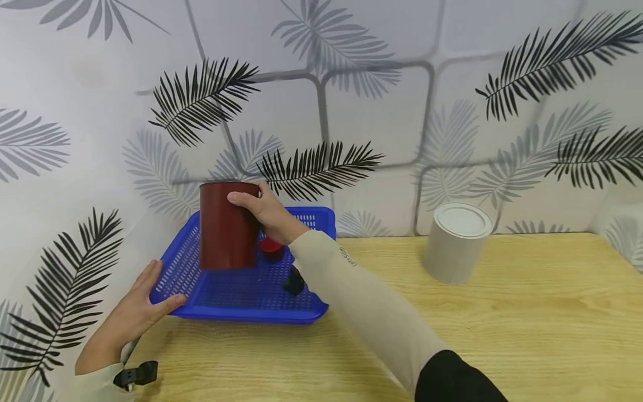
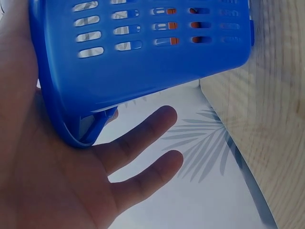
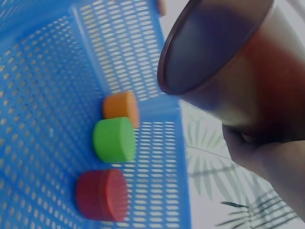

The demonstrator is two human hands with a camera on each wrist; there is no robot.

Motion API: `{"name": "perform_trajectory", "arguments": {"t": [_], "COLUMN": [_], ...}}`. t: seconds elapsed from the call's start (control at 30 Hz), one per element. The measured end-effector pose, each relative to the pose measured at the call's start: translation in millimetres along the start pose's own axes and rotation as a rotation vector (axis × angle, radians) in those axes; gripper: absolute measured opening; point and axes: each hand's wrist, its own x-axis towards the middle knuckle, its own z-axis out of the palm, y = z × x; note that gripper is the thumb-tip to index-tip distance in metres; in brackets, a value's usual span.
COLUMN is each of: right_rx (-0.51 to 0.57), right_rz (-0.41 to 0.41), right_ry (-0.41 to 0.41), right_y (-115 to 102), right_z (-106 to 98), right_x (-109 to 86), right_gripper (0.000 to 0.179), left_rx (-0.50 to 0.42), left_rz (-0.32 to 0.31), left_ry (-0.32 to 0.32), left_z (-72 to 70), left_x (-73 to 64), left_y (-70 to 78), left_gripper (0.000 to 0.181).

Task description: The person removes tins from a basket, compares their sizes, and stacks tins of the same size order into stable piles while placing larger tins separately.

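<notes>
My right hand [image 1: 273,212] grips a dark red cylindrical canister [image 1: 226,229] near its top, thumb on the near side. The canister is held over a blue plastic basket [image 1: 241,319]; its rimmed lower end shows in the right wrist view. At the basket's near left corner rests my left hand [image 1: 133,312], thumb along the front rim, other fingers up the left side. The left wrist view shows two of its fingers straight and spread below the rim. Inside the basket lie a red cylinder [image 3: 102,195], a green cylinder [image 3: 114,140] and an orange cylinder [image 3: 121,109].
A white lidded can [image 1: 454,245] stands on the wooden table [image 1: 502,335], to the right of the basket. Behind the table rises a wall [image 1: 377,111] with a leaf pattern, which also runs along the left side.
</notes>
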Motion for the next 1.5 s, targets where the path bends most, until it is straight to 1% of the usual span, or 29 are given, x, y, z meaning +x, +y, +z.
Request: {"name": "perform_trajectory", "arguments": {"t": [0.07,0.13,0.27,0.37,0.43,0.57,0.67,0.77,0.83,0.9,1.03,1.13,1.3,1.5], "right_rx": [-0.029,-0.092,-0.233,-0.302,-0.342,-0.430,-0.473,-0.475,-0.470,-0.473,-0.515,-0.540,-0.526,-0.558], "right_rz": [-0.010,-0.030,-0.085,-0.121,-0.136,-0.168,-0.203,-0.244,-0.273,-0.295,-0.336,-0.371,-0.426,-0.485], "right_ry": [0.015,0.012,-0.039,-0.069,-0.071,-0.069,-0.068,-0.060,-0.054,-0.045,-0.033,-0.019,-0.018,-0.007], "right_y": [-7,-13,-23,-30,-35,-40,-40,-38,-36,-33,-30,-30,-33,-35], "right_z": [-5,-10,-20,-27,-32,-44,-52,-60,-65,-71,-83,-91,-101,-109], "right_x": [-3.5,-8.1,-18.9,-29.4,-37.0,-52.5,-62.7,-72.4,-79.2,-87.2,-104.1,-114.3,-125.5,-138.8], "right_gripper": [0.051,0.052,0.051,0.052,0.053,0.059,0.071,0.088,0.095,0.091,0.072,0.066,0.067,0.081], "left_rx": [-0.004,-0.009,-0.006,-0.005,-0.006,-0.009,-0.008,0.002,0.006,0.011,0.015,0.011,0.004,0.004], "left_rz": [-0.001,-0.005,-0.011,-0.012,-0.010,-0.008,-0.004,-0.001,0.001,0.003,0.002,0.006,0.011,0.008], "left_ry": [0.000,-0.002,0.002,0.008,0.011,0.013,0.015,0.016,0.014,0.014,0.013,0.014,0.017,0.007], "left_z": [-0.1,-0.3,-1.0,-0.8,-0.5,0.0,-0.7,-1.7,-2.0,-1.5,1.8,3.7,3.3,3.2], "left_x": [-1.0,-2.1,-4.0,-4.7,-5.0,-6.5,-7.5,-7.2,-7.0,-6.3,-4.6,-3.0,-1.5,-1.9], "left_y": [-0.6,-1.1,-2.4,-3.7,-4.4,-6.3,-7.8,-9.4,-8.7,-7.4,-3.9,-2.9,-3.3,-4.4], "left_gripper": [0.107,0.107,0.108,0.108,0.108,0.107,0.106,0.105,0.105,0.105,0.106,0.106,0.105,0.105]}}
